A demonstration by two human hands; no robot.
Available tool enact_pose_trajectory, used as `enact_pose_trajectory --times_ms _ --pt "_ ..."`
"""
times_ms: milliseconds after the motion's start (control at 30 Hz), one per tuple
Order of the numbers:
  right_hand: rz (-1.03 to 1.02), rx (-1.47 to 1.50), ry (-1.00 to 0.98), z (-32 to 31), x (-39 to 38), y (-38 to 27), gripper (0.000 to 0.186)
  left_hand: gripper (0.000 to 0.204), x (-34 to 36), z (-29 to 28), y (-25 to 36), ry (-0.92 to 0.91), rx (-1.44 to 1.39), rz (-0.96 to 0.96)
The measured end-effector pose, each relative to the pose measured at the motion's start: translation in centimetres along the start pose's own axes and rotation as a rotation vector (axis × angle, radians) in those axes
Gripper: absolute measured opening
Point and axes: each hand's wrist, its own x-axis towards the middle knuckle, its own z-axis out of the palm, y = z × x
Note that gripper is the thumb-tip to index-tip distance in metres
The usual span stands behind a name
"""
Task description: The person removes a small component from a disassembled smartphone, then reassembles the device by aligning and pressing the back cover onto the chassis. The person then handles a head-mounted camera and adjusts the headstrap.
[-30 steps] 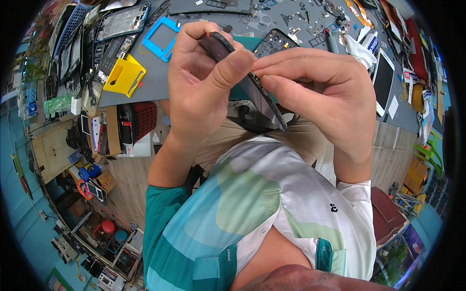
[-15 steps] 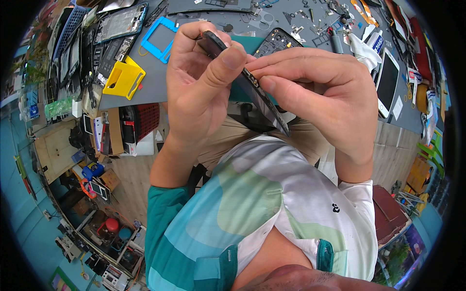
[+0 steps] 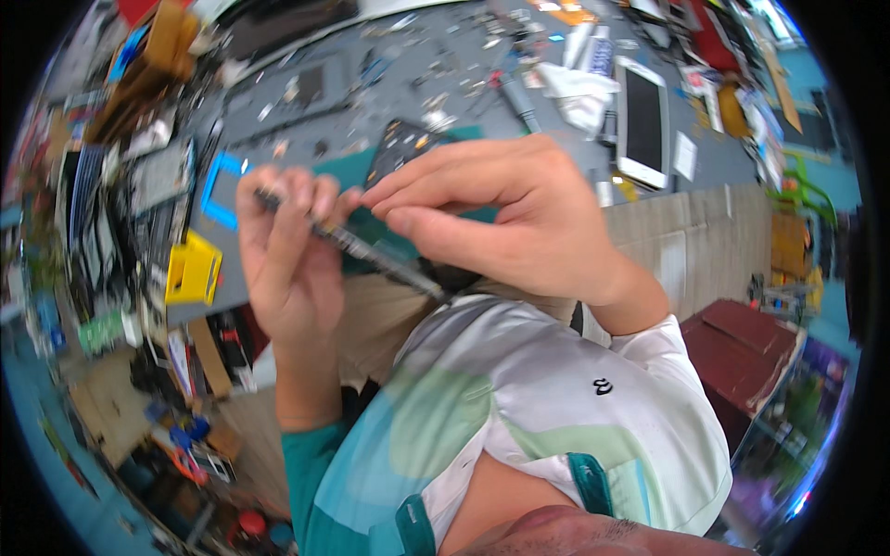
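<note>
My left hand (image 3: 295, 250) is closed around one end of a thin dark phone (image 3: 385, 261). The phone is seen nearly edge-on and slants down toward my shirt; motion blurs its details. My right hand (image 3: 524, 218) is just right of the phone's upper part, thumb and fingers drawn together in a pinch. Its fingertips come close to those of my left hand; anything between them is too small or blurred to make out. Behind the fingers, a black phone housing (image 3: 399, 148) with small gold-coloured parts lies on a teal mat (image 3: 348, 167), partly covered by my right hand.
On the grey table, a blue frame (image 3: 215, 199) and a yellow holder (image 3: 193, 269) lie at left beside stacked phone parts. A white phone (image 3: 642, 125), a white cloth (image 3: 579, 97) and a screwdriver-like tool (image 3: 516, 102) are at right. Small loose parts scatter across the back.
The whole view has swung, so both hands appear farther left and lower. The phone now shows more edge-on, and my right fingertips have come away from its edge.
</note>
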Motion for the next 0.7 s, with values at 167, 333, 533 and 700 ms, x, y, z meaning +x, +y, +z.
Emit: enact_pose_trajectory --times_ms 167,333,533,700 --pt "-0.120 -0.213 0.223 -4.4 -1.9 0.7 0.009 0.029 0.3 -0.9 0.1 0.019 -0.022 -0.042" --pt "-0.261 -0.450 0.417 -8.6 -4.6 3.0 0.014 0.029 1.0 -0.6 -0.2 -0.019 0.002 -0.058" --pt "-0.360 -0.616 0.473 -9.2 -6.3 5.1 0.015 0.030 1.7 -0.2 -0.6 -0.029 0.065 -0.041" --pt "-0.372 -0.634 0.441 -9.0 -6.6 5.9 0.022 0.036 1.8 0.5 -0.6 -0.007 0.136 -0.039"
